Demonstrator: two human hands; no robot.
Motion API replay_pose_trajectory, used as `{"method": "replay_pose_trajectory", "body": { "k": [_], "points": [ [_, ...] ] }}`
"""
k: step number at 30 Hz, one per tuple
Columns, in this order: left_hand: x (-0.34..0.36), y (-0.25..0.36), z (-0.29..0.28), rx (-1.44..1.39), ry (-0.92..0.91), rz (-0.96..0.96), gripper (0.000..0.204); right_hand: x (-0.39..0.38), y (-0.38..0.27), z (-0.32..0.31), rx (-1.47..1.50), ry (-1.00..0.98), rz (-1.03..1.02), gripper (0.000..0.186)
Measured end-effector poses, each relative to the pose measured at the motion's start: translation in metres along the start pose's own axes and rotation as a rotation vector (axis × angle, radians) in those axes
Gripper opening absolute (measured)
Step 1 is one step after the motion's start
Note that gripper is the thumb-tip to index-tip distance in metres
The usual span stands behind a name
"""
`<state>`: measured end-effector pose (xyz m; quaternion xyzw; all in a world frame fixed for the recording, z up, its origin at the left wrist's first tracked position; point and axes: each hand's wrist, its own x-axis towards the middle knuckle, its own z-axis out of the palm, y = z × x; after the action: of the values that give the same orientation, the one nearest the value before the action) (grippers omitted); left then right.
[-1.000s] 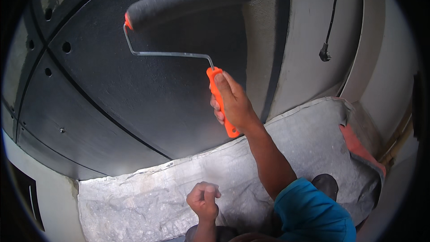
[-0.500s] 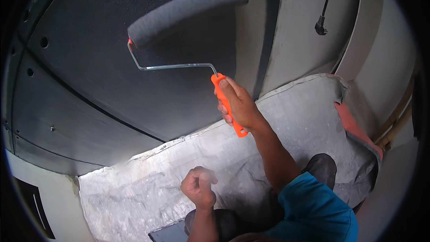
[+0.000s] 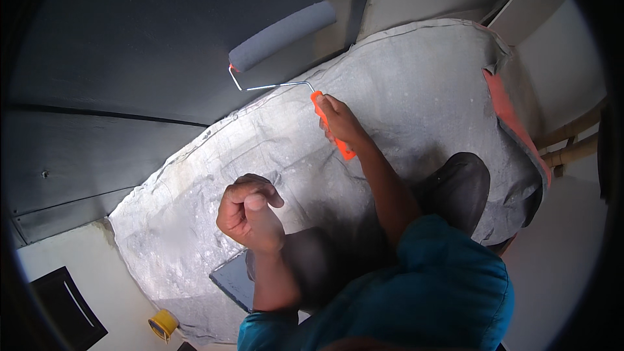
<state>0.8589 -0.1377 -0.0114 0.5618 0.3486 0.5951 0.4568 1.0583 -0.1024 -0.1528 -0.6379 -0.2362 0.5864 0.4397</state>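
Observation:
A paint roller with a grey sleeve [image 3: 281, 36], wire frame and orange handle [image 3: 344, 150] is in my right hand [image 3: 341, 120], fingers wrapped round the grip. The sleeve lies over the lower part of the dark grey wall [image 3: 130, 45]; whether it touches, I cannot tell. Lower and to the left, my left hand [image 3: 250, 211] is raised with fingers curled toward the thumb and nothing visible in them. Beneath it is a pale, spattered drop cloth [image 3: 416, 78]. A grey tray [image 3: 231, 276] is partly hidden behind my left forearm and leg.
A small yellow bucket [image 3: 162, 325] stands at the cloth's lower left edge, near a black panel [image 3: 65, 305] on the white surface. At the right are the cloth's folded red edge [image 3: 504, 101], bamboo poles [image 3: 572, 153] and pale walls [image 3: 549, 71].
The view has tilted downward, showing more cloth and the yellow bucket; the hanging plug has left view. The roller sits lower against the wall, and my left hand appears higher and larger.

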Motion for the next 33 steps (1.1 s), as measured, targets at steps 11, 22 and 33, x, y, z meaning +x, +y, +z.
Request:
{"method": "replay_pose_trajectory", "body": {
  "k": [11,22,33],
  "points": [
    [-0.007,0.015,0.007,0.004,-0.022,0.061,0.033,0.083,0.102,-0.02,-0.055,0.041,0.237,0.062],
    [-0.012,0.019,0.014,0.046,-0.027,0.067,0.034,0.065,0.082,-0.02,-0.059,0.034,0.209,0.053],
    [-0.006,0.006,0.015,0.019,-0.036,0.011,0.031,-0.025,-0.046,-0.022,0.055,-0.028,-0.106,0.051]
  ]
}}
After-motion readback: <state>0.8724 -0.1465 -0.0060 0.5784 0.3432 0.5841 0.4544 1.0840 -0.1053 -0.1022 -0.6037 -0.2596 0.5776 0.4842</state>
